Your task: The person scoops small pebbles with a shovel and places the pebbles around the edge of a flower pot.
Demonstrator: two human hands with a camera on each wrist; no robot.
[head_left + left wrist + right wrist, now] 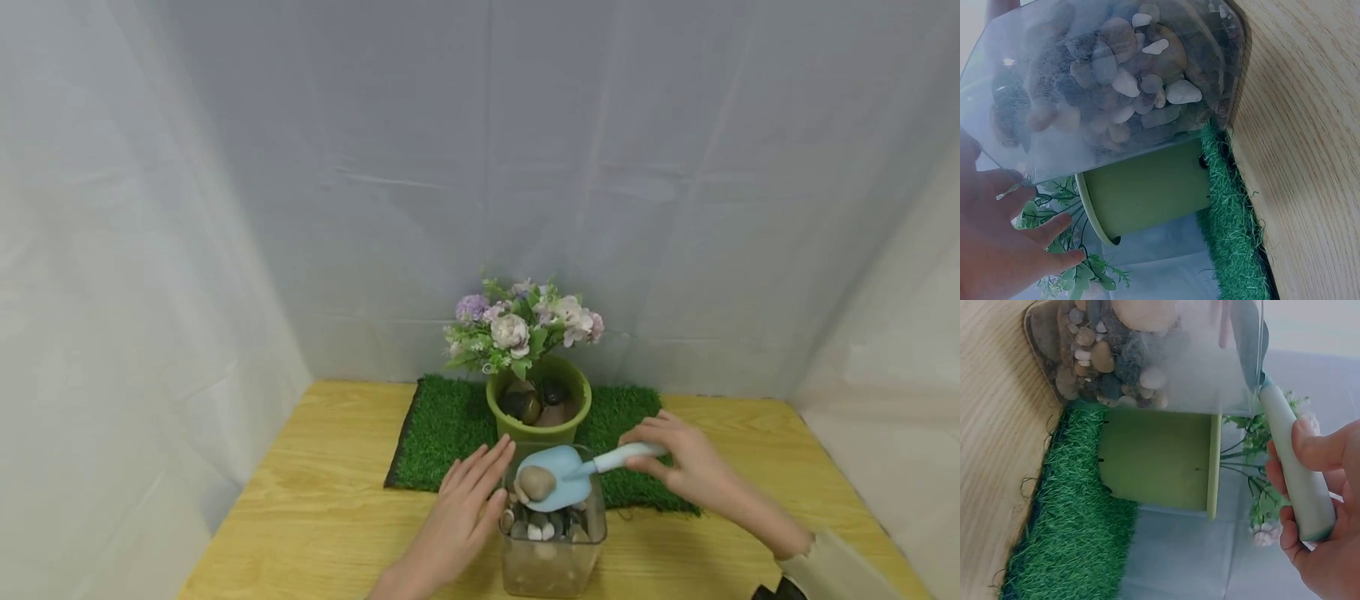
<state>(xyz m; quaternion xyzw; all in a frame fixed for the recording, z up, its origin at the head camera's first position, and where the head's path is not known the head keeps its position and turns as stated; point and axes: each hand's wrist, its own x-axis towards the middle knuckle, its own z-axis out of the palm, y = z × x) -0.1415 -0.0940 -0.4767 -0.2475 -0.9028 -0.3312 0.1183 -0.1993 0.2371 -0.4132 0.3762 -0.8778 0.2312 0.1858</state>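
With our right hand (686,462) we gripped the trowel (567,460) by its pale handle, the thumb on one side and the fingers curled round the other. The blue blade lay at the mouth of the clear box (551,571), and a tan stone (537,482) sat on it. The handle slanted out over the box's right side.

We held our left hand (465,508) flat beside the box's left side, its fingers extended towards the rim and grasping nothing. We could not tell for certain whether the fingertips touched the wall.

The box stood upright on the wooden worktop (315,483), by the front edge of the grass mat (450,429). Through its walls we saw pebbles (542,531) in white, grey, brown and near-black, heaped unevenly; the side views showed them thickest towards the bottom.

Just behind the box, we had the green pot (536,431) upright on the mat. Rocks (527,406) lay inside it, some dark and glossy. Flowers (512,331) in white, pink and purple spread among green leaves above the pot's back rim, and in the right wrist view we saw their stems above the rim. White sheeting (450,183) hung behind the worktop and at both sides.
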